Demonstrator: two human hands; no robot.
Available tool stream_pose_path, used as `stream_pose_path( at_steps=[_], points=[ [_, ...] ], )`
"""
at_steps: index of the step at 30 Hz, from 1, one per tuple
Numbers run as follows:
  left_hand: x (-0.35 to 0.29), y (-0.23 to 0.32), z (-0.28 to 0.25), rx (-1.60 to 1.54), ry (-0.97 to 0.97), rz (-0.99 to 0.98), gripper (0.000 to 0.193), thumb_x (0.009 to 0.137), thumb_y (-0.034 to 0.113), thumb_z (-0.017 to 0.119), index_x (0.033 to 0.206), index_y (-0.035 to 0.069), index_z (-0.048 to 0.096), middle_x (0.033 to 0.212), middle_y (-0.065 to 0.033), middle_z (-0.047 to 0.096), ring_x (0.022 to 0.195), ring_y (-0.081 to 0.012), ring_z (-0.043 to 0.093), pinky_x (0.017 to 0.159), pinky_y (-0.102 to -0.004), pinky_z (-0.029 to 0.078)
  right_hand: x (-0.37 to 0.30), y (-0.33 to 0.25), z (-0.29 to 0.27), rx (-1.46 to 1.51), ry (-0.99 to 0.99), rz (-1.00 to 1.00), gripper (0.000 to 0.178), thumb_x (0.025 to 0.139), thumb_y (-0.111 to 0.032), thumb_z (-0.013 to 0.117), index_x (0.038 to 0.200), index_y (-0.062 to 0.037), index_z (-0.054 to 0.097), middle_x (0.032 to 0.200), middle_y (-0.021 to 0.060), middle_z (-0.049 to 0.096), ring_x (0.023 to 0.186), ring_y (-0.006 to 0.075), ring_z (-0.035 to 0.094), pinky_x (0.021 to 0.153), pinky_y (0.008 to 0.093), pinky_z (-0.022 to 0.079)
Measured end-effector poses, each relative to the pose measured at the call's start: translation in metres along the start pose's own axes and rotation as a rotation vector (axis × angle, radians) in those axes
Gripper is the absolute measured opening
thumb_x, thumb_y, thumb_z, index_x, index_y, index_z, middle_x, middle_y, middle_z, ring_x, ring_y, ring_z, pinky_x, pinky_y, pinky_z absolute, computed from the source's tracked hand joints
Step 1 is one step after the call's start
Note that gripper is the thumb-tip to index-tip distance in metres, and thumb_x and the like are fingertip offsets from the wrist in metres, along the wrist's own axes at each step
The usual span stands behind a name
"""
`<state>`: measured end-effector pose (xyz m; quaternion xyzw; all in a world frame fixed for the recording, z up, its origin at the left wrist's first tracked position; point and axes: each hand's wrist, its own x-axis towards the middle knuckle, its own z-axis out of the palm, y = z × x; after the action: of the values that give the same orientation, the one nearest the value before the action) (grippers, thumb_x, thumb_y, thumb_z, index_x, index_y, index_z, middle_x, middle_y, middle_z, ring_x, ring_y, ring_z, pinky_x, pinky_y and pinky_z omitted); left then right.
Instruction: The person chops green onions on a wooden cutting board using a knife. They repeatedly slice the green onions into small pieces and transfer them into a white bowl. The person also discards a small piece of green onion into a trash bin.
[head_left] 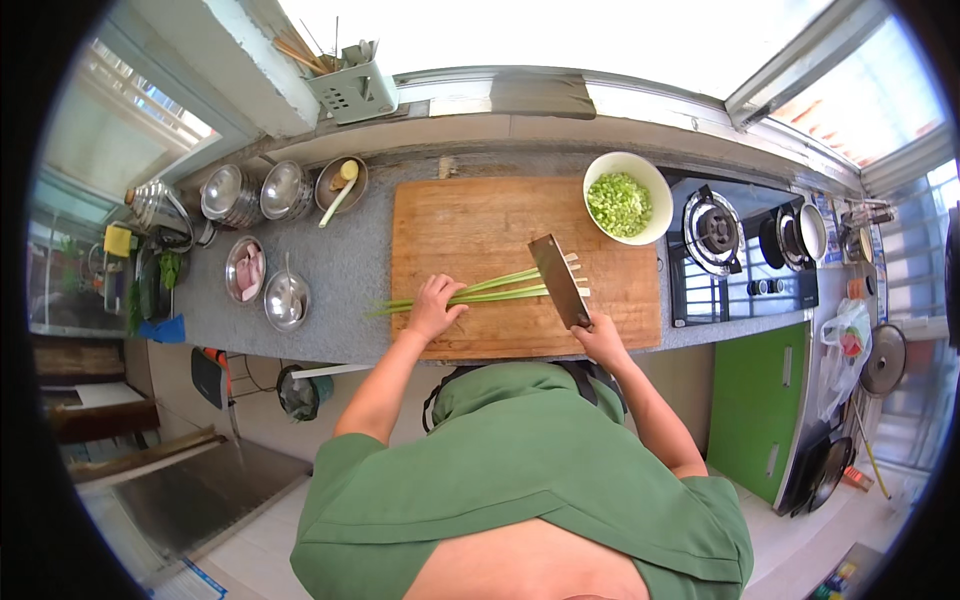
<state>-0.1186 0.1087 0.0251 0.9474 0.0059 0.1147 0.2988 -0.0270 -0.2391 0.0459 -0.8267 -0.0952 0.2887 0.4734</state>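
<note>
Long green stalks with pale ends lie across a wooden cutting board. My left hand is closed over their left part, pressing them to the board. In my right hand is the handle of a cleaver, its broad blade across the stalks near their pale right ends. Whether the edge has gone into them cannot be made out. On the board's far right corner stands a white bowl with chopped green pieces in it.
A gas stove adjoins the board on the right. On the left of the counter stand a bowl with ginger and a stalk, a bowl of raw meat, a metal bowl with a spoon and stacked metal bowls. A utensil holder sits by the window.
</note>
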Motion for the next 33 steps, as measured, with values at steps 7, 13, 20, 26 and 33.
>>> stream_pose_path(
  at_steps=[7, 13, 20, 26, 33],
  points=[
    [-0.008, 0.009, 0.035, 0.016, 0.076, -0.046, 0.028, 0.073, 0.014, 0.078, 0.098, 0.006, 0.067, 0.092, -0.0097, 0.057, 0.093, -0.031, 0.055, 0.081, -0.0425, 0.046, -0.009, -0.024, 0.051, -0.136, 0.087, -0.039, 0.023, 0.083, -0.018, 0.064, 0.099, -0.0024, 0.065, 0.073, 0.019, 0.064, 0.069, 0.0364, 0.062, 0.065, 0.0431, 0.048],
    [-0.016, 0.015, 0.028, 0.051, 0.115, -0.08, 0.029, 0.073, 0.011, 0.075, 0.1, 0.009, 0.066, 0.094, -0.0081, 0.056, 0.095, -0.0304, 0.054, 0.081, -0.0417, 0.045, -0.014, -0.046, 0.092, -0.297, 0.121, -0.052, 0.028, 0.085, -0.018, 0.061, 0.111, -0.0089, 0.066, 0.085, 0.0232, 0.067, 0.083, 0.0429, 0.064, 0.073, 0.0504, 0.05],
    [-0.029, 0.003, 0.031, 0.044, 0.112, -0.1, 0.033, 0.07, -0.001, 0.068, 0.101, 0.009, 0.067, 0.095, -0.0086, 0.055, 0.096, -0.0306, 0.053, 0.083, -0.0425, 0.045, -0.016, -0.054, 0.116, -0.387, 0.134, -0.043, 0.039, 0.083, -0.017, 0.06, 0.122, -0.0135, 0.064, 0.09, 0.0242, 0.068, 0.088, 0.0436, 0.064, 0.079, 0.0524, 0.051],
    [-0.031, 0.002, 0.032, 0.0, 0.077, -0.123, 0.04, 0.069, -0.007, 0.061, 0.104, 0.009, 0.069, 0.098, -0.0085, 0.056, 0.099, -0.031, 0.053, 0.086, -0.0418, 0.046, -0.014, -0.052, 0.111, -0.358, 0.184, -0.039, 0.039, 0.083, -0.016, 0.059, 0.121, -0.0113, 0.065, 0.091, 0.0247, 0.068, 0.088, 0.0436, 0.064, 0.08, 0.0524, 0.051],
    [-0.037, 0.003, 0.027, 0.018, 0.071, -0.103, 0.04, 0.069, -0.005, 0.064, 0.107, 0.005, 0.066, 0.103, -0.011, 0.056, 0.103, -0.033, 0.052, 0.09, -0.0421, 0.045, -0.015, -0.054, 0.11, -0.334, 0.161, -0.018, 0.038, 0.083, -0.017, 0.058, 0.12, -0.0122, 0.065, 0.091, 0.0244, 0.068, 0.088, 0.0439, 0.064, 0.079, 0.0521, 0.051]
  ],
)
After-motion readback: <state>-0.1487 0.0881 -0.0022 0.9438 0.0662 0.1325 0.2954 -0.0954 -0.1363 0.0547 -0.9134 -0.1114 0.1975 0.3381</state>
